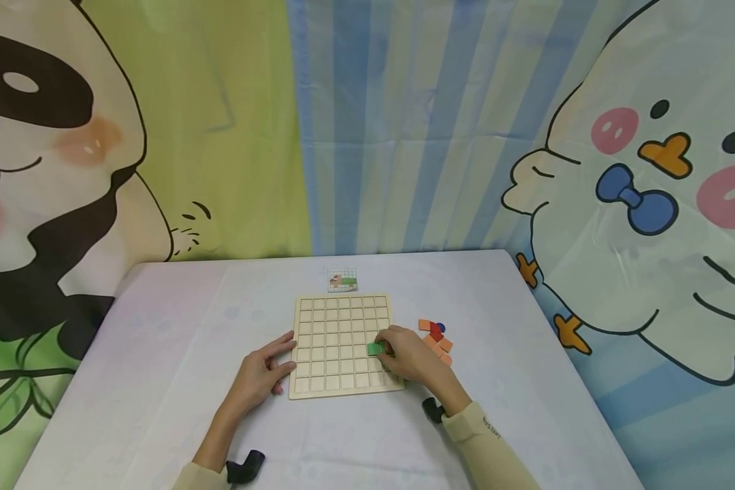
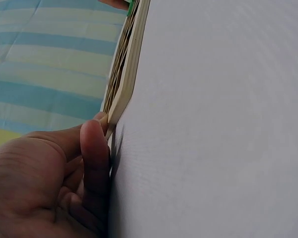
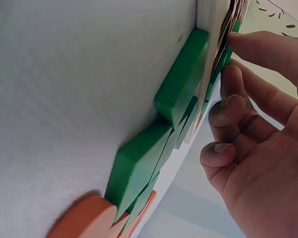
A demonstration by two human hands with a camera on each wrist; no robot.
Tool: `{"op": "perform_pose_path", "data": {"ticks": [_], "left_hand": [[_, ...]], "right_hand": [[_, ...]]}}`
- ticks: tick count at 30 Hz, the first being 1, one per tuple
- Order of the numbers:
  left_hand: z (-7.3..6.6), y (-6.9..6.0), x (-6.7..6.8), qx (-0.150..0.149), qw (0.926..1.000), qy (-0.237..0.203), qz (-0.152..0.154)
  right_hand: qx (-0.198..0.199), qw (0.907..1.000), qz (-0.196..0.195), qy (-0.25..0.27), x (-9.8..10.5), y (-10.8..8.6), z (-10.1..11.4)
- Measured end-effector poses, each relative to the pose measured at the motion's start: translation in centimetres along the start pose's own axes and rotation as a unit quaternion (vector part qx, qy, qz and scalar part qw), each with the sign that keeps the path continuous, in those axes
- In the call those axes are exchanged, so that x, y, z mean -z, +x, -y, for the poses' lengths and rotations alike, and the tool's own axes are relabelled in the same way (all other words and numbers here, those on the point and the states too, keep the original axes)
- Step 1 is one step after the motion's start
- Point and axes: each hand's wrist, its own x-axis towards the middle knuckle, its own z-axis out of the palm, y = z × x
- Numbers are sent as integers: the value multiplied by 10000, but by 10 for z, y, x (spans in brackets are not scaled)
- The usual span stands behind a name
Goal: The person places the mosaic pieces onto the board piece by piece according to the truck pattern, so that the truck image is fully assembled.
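A pale wooden board point(image 1: 339, 340) with a grid of square recesses lies on the table. My right hand point(image 1: 407, 354) is over the board's right side, its thumb and a finger pinching a small green square tile point(image 1: 376, 348) at the grid. In the right wrist view the thumb and fingertip meet at the green tile point(image 3: 237, 29), and the other fingers curl loosely. At the board's left edge rests my left hand point(image 1: 260, 371), fingers touching the rim. Close up in the left wrist view, the left hand point(image 2: 49, 178) has its fingertips against the board's corner point(image 2: 120, 101).
Loose orange tiles point(image 1: 445, 345), red tiles point(image 1: 436, 335) and a blue piece point(image 1: 441, 327) lie right of the board. Green blocks point(image 3: 139, 163) sit beside its edge in the right wrist view. A small gridded picture card point(image 1: 342, 280) lies behind the board.
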Motion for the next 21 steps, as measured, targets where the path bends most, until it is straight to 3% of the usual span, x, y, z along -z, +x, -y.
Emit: {"op": "perform_pose_path", "data": {"ticks": [21], "left_hand": [[0,1,0,45,10000,-13,-15]], "right_hand": [[31,10000,-17,82,1,-1,-4]]}}
